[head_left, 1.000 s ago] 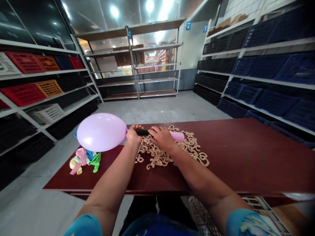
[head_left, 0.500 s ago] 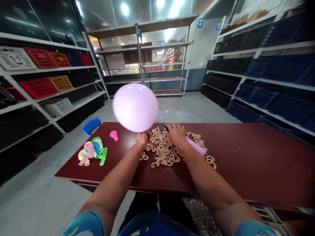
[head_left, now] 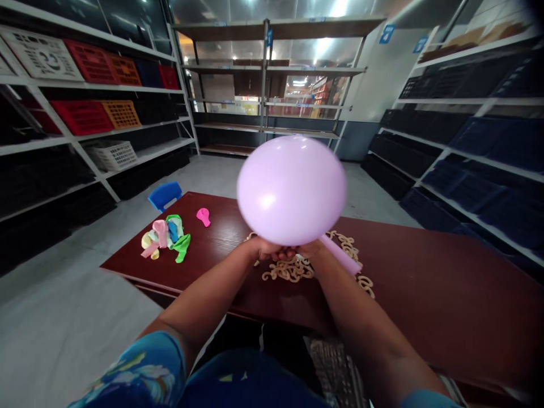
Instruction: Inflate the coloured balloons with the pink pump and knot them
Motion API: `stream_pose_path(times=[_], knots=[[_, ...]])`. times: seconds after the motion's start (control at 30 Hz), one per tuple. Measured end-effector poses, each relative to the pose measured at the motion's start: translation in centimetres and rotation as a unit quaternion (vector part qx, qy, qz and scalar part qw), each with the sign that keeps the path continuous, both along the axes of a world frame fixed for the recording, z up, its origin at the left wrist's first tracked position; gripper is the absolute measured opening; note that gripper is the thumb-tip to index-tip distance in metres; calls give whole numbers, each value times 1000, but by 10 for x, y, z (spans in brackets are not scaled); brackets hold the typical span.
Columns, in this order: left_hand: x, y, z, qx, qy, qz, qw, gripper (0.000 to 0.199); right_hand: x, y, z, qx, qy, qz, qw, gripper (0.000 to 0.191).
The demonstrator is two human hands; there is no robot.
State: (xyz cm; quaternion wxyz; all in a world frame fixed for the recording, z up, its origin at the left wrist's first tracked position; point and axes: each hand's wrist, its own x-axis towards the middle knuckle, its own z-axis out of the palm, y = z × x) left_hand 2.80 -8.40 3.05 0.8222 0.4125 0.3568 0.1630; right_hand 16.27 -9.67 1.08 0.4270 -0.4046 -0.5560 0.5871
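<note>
A big inflated lilac balloon point(head_left: 293, 190) stands up in front of me, above the table. Under it, my left hand point(head_left: 267, 248) is closed around its neck. My right hand point(head_left: 309, 249) meets the left one there, its fingers also closed at the neck; the balloon hides part of both hands, and the neck itself does not show. Beneath my hands lies a pile of tan, curly S- and C-shaped pieces point(head_left: 291, 270). Beside my right forearm rests a lilac tube, possibly a balloon pump point(head_left: 342, 258), partly covered.
Several limp coloured balloons point(head_left: 168, 238) lie heaped at the table's left, with a single pink balloon point(head_left: 204, 216) nearby. A blue chair point(head_left: 165, 195) stands beyond the left edge of the dark red table point(head_left: 425, 272). Shelves with crates point(head_left: 87, 116) line the sides.
The balloon and my left hand have shifted right and closer. My right hand has come away from the tan pieces and the black tip there, and joined the left under the balloon.
</note>
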Motion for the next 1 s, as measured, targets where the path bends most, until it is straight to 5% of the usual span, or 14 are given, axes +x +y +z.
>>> stream_pose_path(times=[0.17, 0.43, 0.63, 0.73, 0.83, 1.0], knots=[[-7, -7, 14, 63, -116, 27, 991, 8, -6, 6, 4, 43, 170, -23, 984, 28], [-8, -5, -1, 204, -182, 110, 956, 29, -22, 6, 5, 66, 239, -45, 968, 32], [-20, 8, 4, 146, -188, 50, 970, 21, -28, 7, 6, 89, 243, -73, 963, 19], [-33, 27, 13, 73, -216, 65, 971, 19, -28, 11, -1, 125, 172, -115, 970, 26], [-50, 50, 20, 30, -302, 141, 942, 26, -22, 17, -13, 171, 11, -200, 965, 30], [-75, 83, 3, 35, -401, 233, 885, 14, -10, 21, -22, 347, -319, -218, 855, 22]])
